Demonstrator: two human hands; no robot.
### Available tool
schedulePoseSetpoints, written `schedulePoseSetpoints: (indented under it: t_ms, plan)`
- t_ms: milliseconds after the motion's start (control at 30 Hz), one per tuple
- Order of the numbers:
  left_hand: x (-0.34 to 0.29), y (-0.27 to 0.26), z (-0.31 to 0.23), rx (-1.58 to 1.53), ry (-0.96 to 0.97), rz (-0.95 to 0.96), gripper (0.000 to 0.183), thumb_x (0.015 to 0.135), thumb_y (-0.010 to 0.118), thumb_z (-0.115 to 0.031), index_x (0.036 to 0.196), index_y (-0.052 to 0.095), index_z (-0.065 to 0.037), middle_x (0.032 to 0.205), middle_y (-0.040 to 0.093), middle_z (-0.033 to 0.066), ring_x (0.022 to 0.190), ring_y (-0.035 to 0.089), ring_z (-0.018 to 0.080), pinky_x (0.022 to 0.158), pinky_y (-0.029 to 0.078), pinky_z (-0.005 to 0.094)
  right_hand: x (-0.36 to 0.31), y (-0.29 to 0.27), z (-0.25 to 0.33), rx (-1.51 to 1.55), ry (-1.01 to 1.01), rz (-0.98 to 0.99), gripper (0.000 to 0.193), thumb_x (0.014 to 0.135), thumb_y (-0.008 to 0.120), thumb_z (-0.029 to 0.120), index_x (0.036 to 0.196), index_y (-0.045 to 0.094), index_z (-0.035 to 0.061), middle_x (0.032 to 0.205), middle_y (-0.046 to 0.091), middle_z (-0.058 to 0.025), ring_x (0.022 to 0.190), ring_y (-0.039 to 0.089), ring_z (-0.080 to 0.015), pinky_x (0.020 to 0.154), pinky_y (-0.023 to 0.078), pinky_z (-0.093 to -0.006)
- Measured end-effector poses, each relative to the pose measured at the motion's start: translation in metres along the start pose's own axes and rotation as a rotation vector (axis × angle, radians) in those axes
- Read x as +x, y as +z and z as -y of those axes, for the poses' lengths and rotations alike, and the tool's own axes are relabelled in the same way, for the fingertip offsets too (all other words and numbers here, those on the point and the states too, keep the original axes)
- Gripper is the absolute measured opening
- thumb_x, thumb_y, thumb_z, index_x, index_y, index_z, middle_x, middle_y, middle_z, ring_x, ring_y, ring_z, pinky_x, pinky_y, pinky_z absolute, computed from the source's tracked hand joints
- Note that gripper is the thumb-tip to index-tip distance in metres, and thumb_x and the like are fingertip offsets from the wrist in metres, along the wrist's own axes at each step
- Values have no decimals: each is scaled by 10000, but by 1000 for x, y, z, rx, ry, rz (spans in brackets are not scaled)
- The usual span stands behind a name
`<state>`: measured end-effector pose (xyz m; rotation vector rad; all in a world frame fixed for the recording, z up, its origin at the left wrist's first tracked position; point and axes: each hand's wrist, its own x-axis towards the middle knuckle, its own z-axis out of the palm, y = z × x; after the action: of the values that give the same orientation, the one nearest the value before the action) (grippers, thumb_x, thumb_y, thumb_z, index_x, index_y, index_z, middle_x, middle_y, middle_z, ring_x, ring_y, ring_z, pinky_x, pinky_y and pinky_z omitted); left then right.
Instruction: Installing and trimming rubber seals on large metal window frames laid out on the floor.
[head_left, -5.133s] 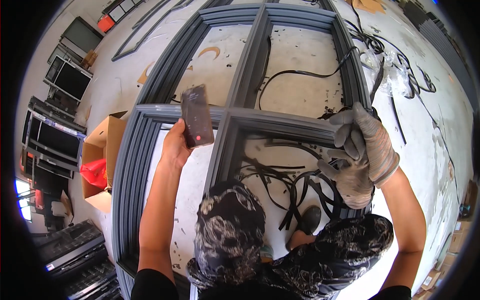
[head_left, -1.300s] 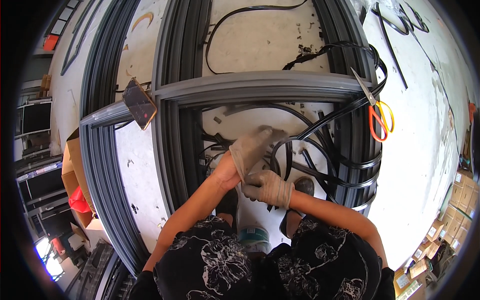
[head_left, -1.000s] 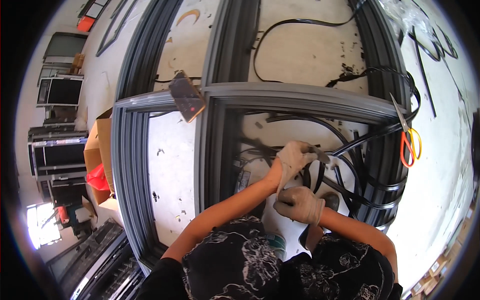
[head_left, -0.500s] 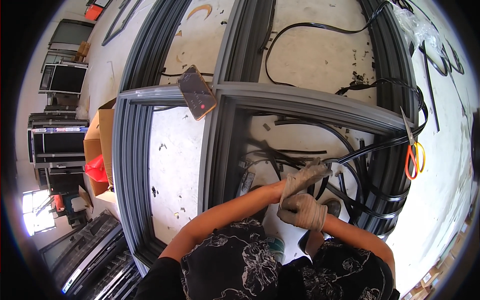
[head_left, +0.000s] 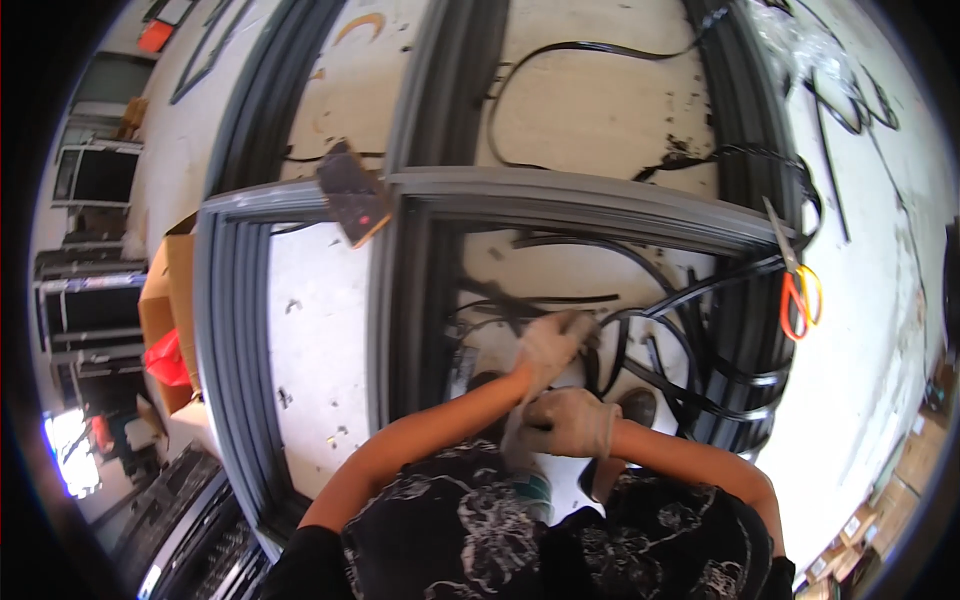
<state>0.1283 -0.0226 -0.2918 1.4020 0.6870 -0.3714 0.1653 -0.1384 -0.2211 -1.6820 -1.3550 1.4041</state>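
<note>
My left hand point(head_left: 553, 346) reaches forward over a tangle of black rubber strips point(head_left: 690, 350), its fingers smeared by motion. Close behind its wrist, my right hand point(head_left: 572, 422), in a greyish work glove, is closed on pale glove fabric that hangs down beside the left wrist. How far this fabric still covers the left hand is blurred. Both hands are above the opening of a large grey metal frame point(head_left: 600, 190). A phone point(head_left: 353, 197) lies where the frame's bars cross. Orange-handled scissors point(head_left: 797, 290) rest on the frame's right side.
On the left stands an open cardboard box point(head_left: 180, 285) with a red bag point(head_left: 166, 360) in it. Clear plastic wrap point(head_left: 795, 45) and loose strips lie at the far right. Dark frame pieces point(head_left: 190, 535) are stacked at the lower left. My shoe point(head_left: 638, 405) is inside the frame opening.
My right hand has drawn back slightly toward my body, pulling the glove fabric along the left wrist. The left hand has shifted too. The whole view has slid a little leftward.
</note>
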Motion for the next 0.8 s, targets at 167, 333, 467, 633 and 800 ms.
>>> schedulePoseSetpoints:
  t_ms: [167, 333, 467, 633, 800]
  plan:
    - [2, -1, 15, 743, 508, -131, 435, 846, 538, -330, 1206, 553, -87, 1158, 591, 165, 1088, 557, 288, 933, 422, 363, 7, 7, 8, -35, -87, 19, 253, 768, 554, 324, 760, 657, 93, 763, 644, -133, 731, 632, -300, 693, 494, -394]
    - [5, -3, -11, 1103, -143, 396, 386, 778, 615, -348, 1109, 618, -148, 1152, 596, 124, 1111, 539, 256, 922, 426, 344, 11, -29, 19, -58, 157, -196, 332, 773, 575, 381, 815, 657, 62, 806, 650, -148, 772, 634, -307, 710, 500, -399]
    - [-18, -6, -1, 1596, 81, 542, 276, 770, 630, -348, 960, 671, -152, 986, 658, 130, 947, 629, 256, 806, 499, 317, 16, -28, 12, -222, 306, -223, 445, 808, 578, 427, 980, 597, 16, 923, 644, -180, 861, 626, -335, 764, 493, -398]
    - [-18, 7, 6, 1652, 60, 631, 187, 783, 593, -273, 943, 675, -219, 1018, 652, 33, 989, 598, 193, 835, 456, 273, 12, -20, -11, -146, 408, -198, 392, 818, 570, 389, 987, 604, 37, 937, 641, -187, 888, 620, -344, 785, 487, -403]
    - [-24, 4, 13, 1666, 296, 520, 153, 730, 623, -243, 868, 681, -211, 929, 673, 38, 887, 643, 200, 734, 491, 274, 8, -21, -13, -102, 438, -236, 340, 827, 545, 335, 983, 608, 40, 912, 643, -183, 875, 623, -330, 786, 488, -393]
